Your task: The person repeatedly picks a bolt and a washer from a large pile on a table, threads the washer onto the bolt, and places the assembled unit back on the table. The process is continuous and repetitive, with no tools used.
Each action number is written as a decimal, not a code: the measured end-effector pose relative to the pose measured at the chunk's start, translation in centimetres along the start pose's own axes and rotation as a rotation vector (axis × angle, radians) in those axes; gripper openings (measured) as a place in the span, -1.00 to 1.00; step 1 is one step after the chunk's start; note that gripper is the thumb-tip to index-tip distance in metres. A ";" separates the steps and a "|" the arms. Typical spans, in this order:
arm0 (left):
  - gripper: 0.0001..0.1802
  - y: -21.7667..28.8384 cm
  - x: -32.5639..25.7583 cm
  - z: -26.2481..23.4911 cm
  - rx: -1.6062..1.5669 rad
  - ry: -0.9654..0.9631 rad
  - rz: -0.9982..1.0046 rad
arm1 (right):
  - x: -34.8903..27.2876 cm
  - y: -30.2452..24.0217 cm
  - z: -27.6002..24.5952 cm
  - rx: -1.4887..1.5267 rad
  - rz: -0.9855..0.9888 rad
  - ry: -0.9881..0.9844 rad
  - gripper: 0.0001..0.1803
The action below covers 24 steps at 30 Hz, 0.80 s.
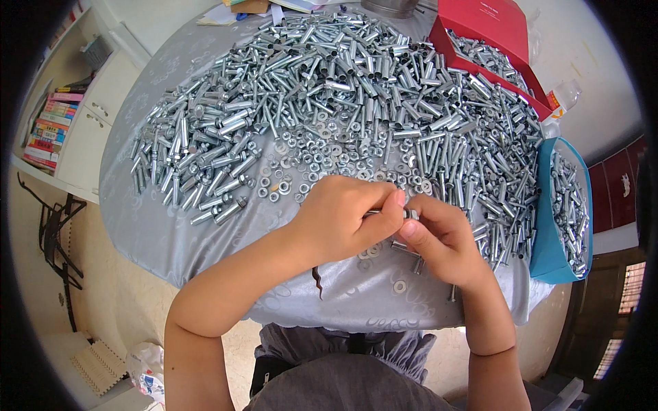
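Note:
Over the near part of the table my left hand is closed in a fist around a metal bolt, most of which the fingers hide. My right hand meets it, thumb and fingers pinching a hex nut at the bolt's end. Just below the hands lie a few loose bolts and flat washers. Beyond my hands spread small nuts and washers. Behind these rises a broad heap of steel sleeves and bolts. Left of my hands, sleeve anchors with nuts fitted lie grouped.
A red box full of metal parts stands at the far right, beside a clear plastic bottle. Nearer, a teal box holds more bolts. The round table has a grey patterned cloth. At the left stands a bookshelf.

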<state>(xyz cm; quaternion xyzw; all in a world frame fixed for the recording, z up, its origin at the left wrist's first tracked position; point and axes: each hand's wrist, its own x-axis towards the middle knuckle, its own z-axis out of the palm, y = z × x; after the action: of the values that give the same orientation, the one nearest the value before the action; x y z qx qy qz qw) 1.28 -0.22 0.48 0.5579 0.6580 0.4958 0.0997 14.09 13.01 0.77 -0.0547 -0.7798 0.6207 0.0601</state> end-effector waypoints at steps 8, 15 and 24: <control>-0.66 0.1 0.0 0.1 -0.068 0.004 0.007 | -0.2 -0.8 -0.3 0.039 -0.004 -0.084 -0.72; -0.70 -0.1 -0.1 0.1 -0.015 -0.062 -0.001 | 0.0 -0.9 0.3 0.067 -0.047 -0.012 -0.80; -0.70 -0.1 0.0 -0.1 -0.057 -0.081 0.005 | 0.0 -1.1 0.5 0.285 0.099 -0.005 -0.81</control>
<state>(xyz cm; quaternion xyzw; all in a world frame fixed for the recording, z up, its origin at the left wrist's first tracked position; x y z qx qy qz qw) 1.19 -0.29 0.47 0.5761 0.6378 0.4914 0.1411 13.98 12.32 1.78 -0.0826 -0.6802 0.7275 0.0347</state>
